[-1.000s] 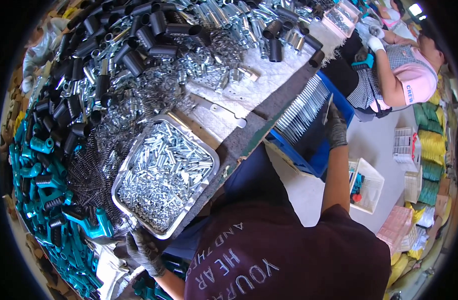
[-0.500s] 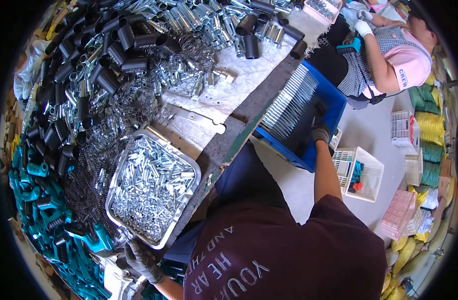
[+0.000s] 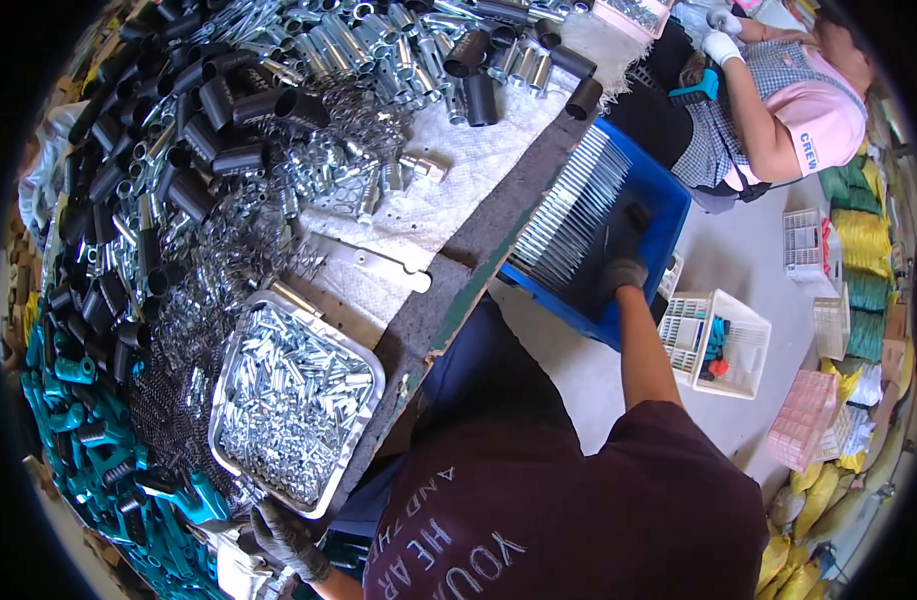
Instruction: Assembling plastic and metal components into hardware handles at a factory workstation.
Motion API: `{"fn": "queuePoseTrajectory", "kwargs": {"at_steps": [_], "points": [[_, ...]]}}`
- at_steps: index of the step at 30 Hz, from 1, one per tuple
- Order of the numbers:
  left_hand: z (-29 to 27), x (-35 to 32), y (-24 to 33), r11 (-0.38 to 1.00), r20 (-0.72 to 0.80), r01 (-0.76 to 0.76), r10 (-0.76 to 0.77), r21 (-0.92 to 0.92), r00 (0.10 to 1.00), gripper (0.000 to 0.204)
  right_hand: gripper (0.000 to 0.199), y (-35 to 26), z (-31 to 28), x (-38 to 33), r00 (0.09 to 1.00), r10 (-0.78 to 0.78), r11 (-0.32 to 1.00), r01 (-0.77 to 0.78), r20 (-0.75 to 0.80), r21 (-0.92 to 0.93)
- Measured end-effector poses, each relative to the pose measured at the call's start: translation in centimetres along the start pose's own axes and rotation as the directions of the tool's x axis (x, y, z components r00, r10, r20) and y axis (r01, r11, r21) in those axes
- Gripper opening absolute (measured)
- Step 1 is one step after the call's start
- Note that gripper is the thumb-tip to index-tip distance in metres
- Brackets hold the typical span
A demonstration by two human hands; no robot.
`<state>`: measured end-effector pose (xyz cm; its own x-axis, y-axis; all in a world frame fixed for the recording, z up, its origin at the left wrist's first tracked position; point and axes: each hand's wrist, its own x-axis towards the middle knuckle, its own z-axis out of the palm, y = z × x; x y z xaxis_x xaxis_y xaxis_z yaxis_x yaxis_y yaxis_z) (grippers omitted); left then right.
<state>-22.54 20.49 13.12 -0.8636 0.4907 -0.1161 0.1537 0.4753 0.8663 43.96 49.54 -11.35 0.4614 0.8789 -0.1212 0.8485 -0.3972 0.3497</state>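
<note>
My right hand [image 3: 626,272], in a grey glove, reaches down into a blue crate [image 3: 668,215] beside the bench and rests on the dark stack next to rows of shiny metal rods [image 3: 568,215]. Whether it grips anything is hidden. My left hand [image 3: 283,535], also gloved, sits at the near corner of a metal tray [image 3: 363,365] full of small silver pins [image 3: 288,405], with its fingers curled at the tray's rim.
The bench holds black tubes [image 3: 218,110], silver sleeves [image 3: 368,45], coiled springs [image 3: 228,260] and teal handles [image 3: 73,430]. Another person in a pink top [image 3: 818,110] sits at the far right. White baskets [image 3: 718,340] and a pink basket [image 3: 803,420] stand on the floor.
My right hand has gone deeper into the blue crate. The view has shifted, so the bench and tray sit lower and further left. My left hand stays at the tray's corner.
</note>
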Motion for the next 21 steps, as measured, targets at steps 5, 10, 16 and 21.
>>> {"fn": "queuePoseTrajectory", "kwargs": {"at_steps": [5,10,16,21], "points": [[-0.5,-0.1,1.0,0.999,0.058,0.011,-0.013,0.044,0.998,0.049,0.051,2.8,-2.1,10.4,0.99,-0.129,0.961,0.109,0.061,0.253],[0.5,0.5,-0.1,0.995,0.114,0.1,-0.101,0.01,0.988,0.049,0.062,7.6,2.0,18.4,0.996,-0.089,0.995,0.087,0.03,0.058],[0.2,0.1,0.9,0.999,0.086,-0.049,0.047,0.02,0.995,0.042,0.049,4.3,6.1,15.4,0.997,-0.065,0.962,0.071,-0.031,0.263],[0.7,-0.7,0.9,0.966,0.046,0.06,-0.05,-0.253,0.998,0.031,0.044,7.1,6.7,14.1,0.961,-0.086,0.982,0.126,-0.263,0.141]]}}
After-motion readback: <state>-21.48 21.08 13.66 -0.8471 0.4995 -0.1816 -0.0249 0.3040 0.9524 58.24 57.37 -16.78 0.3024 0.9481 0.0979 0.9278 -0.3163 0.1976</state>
